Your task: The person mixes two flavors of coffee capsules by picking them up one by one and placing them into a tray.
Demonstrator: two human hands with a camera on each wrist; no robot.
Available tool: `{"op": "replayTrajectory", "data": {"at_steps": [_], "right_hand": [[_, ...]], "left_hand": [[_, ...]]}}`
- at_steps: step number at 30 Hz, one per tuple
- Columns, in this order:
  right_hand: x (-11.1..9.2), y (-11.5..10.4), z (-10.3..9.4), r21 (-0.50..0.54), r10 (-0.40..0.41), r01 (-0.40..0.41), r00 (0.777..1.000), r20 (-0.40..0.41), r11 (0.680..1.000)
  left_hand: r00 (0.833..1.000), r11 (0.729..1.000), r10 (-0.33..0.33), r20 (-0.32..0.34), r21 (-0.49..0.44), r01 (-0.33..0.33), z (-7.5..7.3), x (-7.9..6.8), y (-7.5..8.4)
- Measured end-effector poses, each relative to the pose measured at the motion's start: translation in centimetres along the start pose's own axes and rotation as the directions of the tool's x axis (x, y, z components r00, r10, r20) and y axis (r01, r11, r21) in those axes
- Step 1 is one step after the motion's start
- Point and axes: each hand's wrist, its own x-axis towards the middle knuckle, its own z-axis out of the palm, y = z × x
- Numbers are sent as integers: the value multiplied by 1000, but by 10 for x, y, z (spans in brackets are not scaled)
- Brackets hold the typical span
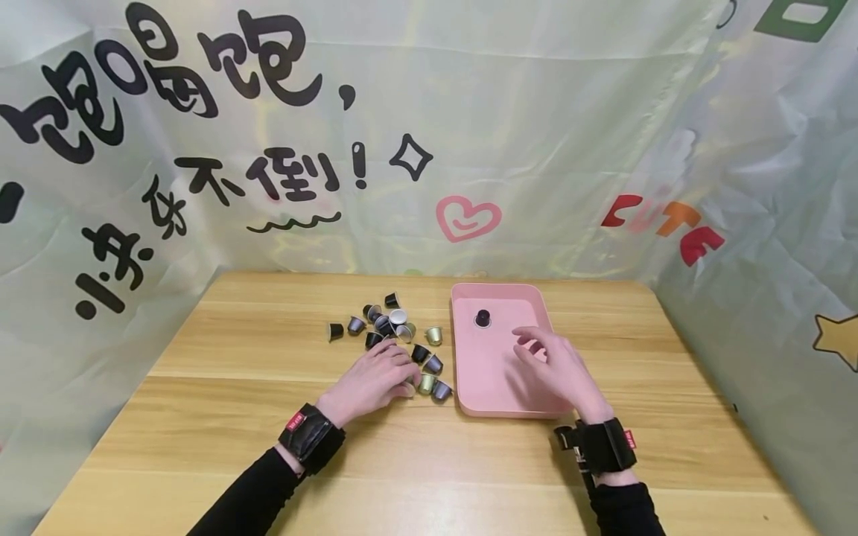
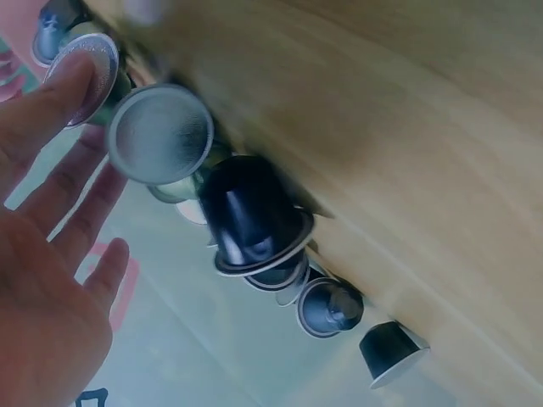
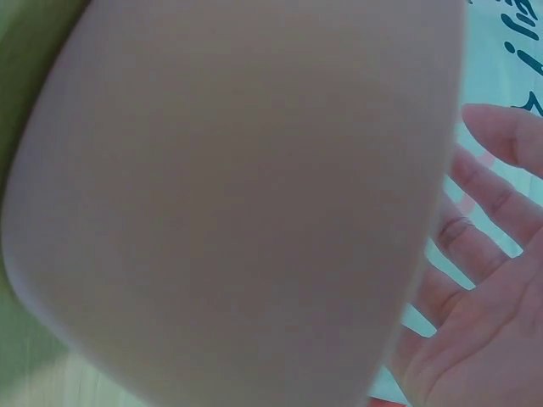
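Observation:
In the head view my left hand [image 1: 375, 376] is at the near side of a loose group of small coffee capsules. The left wrist view shows its thumb on the silver foil lid of a coffee capsule [image 2: 100, 72]; the index finger is hidden behind it, and the other fingers are spread. Beside it are another lid-out capsule [image 2: 161, 134] and a dark capsule [image 2: 254, 212]. Over the right part of a pink tray [image 1: 499, 402] hovers my right hand [image 1: 559, 372], fingers loosely bent and holding nothing. A black capsule [image 1: 482, 318] stands lid down in the tray.
Black, grey, white and green capsules lie left of the tray, among them a gold-green capsule [image 1: 434, 336] close to its edge and a black capsule [image 1: 335, 331] at the far left. Behind the wooden table [image 1: 415, 469] hangs a printed cloth [image 1: 570, 149].

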Motion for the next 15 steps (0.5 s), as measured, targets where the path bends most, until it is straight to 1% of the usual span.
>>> {"op": "replayTrajectory", "data": {"at_steps": [4, 8, 11, 15], "right_hand": [[-1, -1, -2, 2, 18, -18, 1000, -3, 1000], [-2, -1, -2, 4, 10, -10, 1000, -30, 1000], [-2, -1, -3, 18, 12, -11, 999, -53, 1000], [-1, -1, -4, 55, 18, -13, 996, -89, 998]], "left_hand": [[1000, 997, -9, 11, -77, 10, -6, 1, 1], [999, 984, -40, 14, -171, 42, -12, 3, 3], [998, 966, -57, 22, -253, 61, -16, 8, 5], [996, 931, -72, 46, -355, 84, -20, 16, 6]]}}
